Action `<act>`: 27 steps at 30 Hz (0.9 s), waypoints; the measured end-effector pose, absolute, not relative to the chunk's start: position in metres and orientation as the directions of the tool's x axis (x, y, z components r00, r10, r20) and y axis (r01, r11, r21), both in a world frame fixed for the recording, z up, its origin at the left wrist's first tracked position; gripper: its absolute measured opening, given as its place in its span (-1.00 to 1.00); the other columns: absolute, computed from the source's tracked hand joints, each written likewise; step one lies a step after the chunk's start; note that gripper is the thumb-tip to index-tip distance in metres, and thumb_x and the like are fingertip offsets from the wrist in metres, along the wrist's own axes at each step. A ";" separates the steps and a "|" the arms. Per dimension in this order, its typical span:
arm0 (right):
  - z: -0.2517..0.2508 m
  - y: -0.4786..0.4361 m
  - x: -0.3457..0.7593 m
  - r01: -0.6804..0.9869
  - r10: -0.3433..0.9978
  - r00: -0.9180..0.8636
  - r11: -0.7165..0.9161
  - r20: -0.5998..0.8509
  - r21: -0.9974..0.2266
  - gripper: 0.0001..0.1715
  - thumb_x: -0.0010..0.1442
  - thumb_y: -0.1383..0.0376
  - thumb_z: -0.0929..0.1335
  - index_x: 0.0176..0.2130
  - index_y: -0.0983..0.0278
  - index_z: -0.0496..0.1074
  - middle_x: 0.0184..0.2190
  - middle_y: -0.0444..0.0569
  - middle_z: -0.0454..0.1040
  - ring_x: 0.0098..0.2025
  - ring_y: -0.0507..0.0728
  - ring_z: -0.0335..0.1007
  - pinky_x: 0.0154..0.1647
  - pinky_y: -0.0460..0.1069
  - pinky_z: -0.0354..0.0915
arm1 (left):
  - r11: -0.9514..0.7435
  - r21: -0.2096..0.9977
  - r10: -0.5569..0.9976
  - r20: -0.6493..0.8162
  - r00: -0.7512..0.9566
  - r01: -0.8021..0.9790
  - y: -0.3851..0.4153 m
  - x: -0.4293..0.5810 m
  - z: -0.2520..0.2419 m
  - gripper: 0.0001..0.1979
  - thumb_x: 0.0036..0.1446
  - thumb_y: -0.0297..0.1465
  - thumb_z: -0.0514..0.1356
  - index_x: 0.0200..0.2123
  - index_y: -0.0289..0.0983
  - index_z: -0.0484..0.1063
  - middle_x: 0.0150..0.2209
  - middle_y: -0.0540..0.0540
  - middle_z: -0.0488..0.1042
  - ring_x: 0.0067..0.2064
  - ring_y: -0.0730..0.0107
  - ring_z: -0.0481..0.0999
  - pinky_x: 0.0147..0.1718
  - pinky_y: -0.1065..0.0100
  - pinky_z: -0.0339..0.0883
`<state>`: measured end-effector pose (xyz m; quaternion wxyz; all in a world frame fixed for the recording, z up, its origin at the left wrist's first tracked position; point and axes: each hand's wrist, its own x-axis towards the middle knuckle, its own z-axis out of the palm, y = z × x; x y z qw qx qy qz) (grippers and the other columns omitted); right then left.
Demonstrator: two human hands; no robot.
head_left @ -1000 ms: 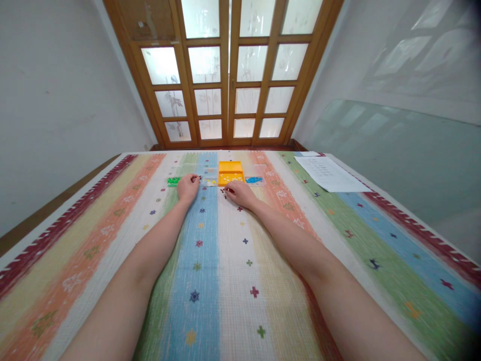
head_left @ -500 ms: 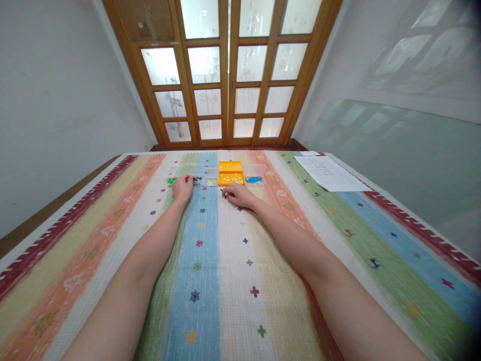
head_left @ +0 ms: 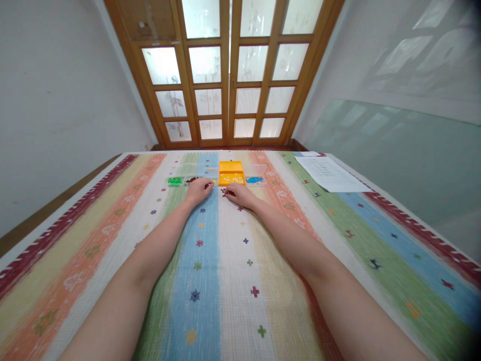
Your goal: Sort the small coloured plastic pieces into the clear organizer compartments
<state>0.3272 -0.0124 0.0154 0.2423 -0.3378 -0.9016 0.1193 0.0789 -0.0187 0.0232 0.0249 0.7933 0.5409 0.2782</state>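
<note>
Can't tell if my left hand (head_left: 199,189) or right hand (head_left: 240,194) is pinching anything, but a clumsy nudge could scatter those dark beads (head_left: 224,192).

Bright daylight through the frosted door panes (head_left: 229,75); wide-angle distortion stretches edges.

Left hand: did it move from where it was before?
Yes. The left hand slid to the right, away from the green pieces and closer to the orange tray.
</note>
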 end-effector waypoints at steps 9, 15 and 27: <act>0.013 -0.007 0.327 0.562 0.685 -0.564 0.728 0.461 -0.394 -0.86 0.38 0.32 0.35 -0.18 0.26 0.54 -0.21 0.01 0.54 -0.12 0.14 0.38 -0.07 -0.01 0.20 | -0.581 0.282 0.795 0.399 0.457 0.764 -0.033 0.099 0.030 -0.77 0.34 -0.28 0.20 -0.07 -0.16 0.65 -0.17 -0.13 0.63 -0.09 0.19 0.56 -0.04 0.23 0.34; 0.013 -0.008 0.325 0.531 0.667 -0.554 0.744 0.498 -0.406 -0.88 0.37 0.33 0.35 -0.19 0.25 0.53 -0.24 -0.01 0.53 -0.14 0.15 0.38 -0.10 0.00 0.20 | -0.593 0.270 0.786 0.400 0.472 0.758 -0.033 0.102 0.030 -0.78 0.32 -0.32 0.22 -0.06 -0.16 0.65 -0.19 -0.11 0.62 -0.12 0.22 0.55 -0.07 0.25 0.34; 0.008 -0.005 0.326 0.524 0.667 -0.536 0.744 0.517 -0.415 -0.90 0.37 0.32 0.35 -0.18 0.23 0.50 -0.25 -0.02 0.53 -0.18 0.14 0.37 -0.12 0.00 0.20 | -0.505 0.302 0.820 0.461 0.339 0.809 -0.029 0.097 0.027 -0.76 0.35 -0.28 0.19 -0.11 -0.21 0.66 -0.21 -0.14 0.63 -0.13 0.21 0.55 -0.07 0.26 0.33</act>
